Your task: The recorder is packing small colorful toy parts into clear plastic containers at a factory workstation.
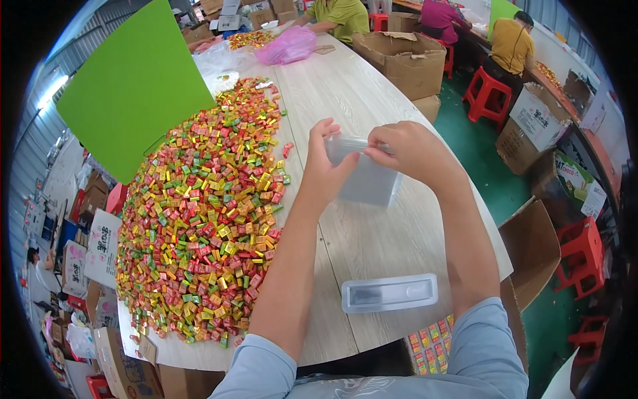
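Note:
Over the middle of the table, a clear plastic box (pixel 367 183) hangs between my two hands, its see-through wall tilted toward me. My left hand (pixel 325 154) grips its left upper corner, thumb on the near side and fingers behind. At the upper right rim, my right hand (pixel 407 154) pinches the edge between thumb and fingers. Whether it is one box or several nested ones I cannot tell. Closer to me lies a long, narrow, translucent plastic tray (pixel 390 292). Left of my left forearm spreads a large heap of small wrapped candies (pixel 199 226) in red, yellow, orange and green.
A bright green board (pixel 133 93) stands behind the heap. Farther back are a pink plastic bag (pixel 287 45) and a person in green (pixel 345 20). An open carton (pixel 402 63) borders the table's right edge. Below the near edge, a box holds rows of candies (pixel 430 346).

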The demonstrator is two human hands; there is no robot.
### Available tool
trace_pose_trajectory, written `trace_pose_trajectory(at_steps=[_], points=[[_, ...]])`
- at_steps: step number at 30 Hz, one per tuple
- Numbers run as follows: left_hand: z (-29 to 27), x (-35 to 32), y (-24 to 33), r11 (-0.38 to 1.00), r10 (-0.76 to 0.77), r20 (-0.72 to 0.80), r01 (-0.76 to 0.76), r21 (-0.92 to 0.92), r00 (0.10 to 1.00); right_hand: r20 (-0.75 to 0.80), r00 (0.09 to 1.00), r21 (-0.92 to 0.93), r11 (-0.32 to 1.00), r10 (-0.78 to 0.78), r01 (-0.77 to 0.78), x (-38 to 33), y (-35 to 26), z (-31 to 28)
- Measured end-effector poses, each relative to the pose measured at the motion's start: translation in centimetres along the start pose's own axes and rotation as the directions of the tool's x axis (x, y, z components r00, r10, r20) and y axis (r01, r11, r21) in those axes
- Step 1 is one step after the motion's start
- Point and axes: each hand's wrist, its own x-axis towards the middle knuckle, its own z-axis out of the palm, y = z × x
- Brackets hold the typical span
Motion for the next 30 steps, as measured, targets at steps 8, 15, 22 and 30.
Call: trace_pose_trajectory(at_steps=[8, 15, 22, 30], points=[[-0.2, -0.1, 0.1, 0.988, -0.107, 0.015, 0.108, -0.110, 0.994, -0.012, 1.000, 0.019, 1.000, -0.014, 0.014, 0.3, -0.2, 0.0], [0.0, 0.3, 0.0, 0.986, -0.076, 0.040, 0.081, -0.143, 0.996, -0.020, 0.999, 0.019, 0.999, 0.037, -0.036, 0.3, -0.5, 0.0], [0.0, 0.2, -0.7, 0.985, -0.068, 0.045, 0.075, -0.155, 0.997, -0.094, 0.995, -0.075, 0.997, -0.023, 0.016, 0.2, -0.9, -0.9], [0.0, -0.3, 0.7, 0.989, -0.110, 0.049, 0.114, -0.089, 0.993, -0.287, 0.958, 0.036, 0.999, 0.015, -0.005, -1.0, -2.0, -3.7]])
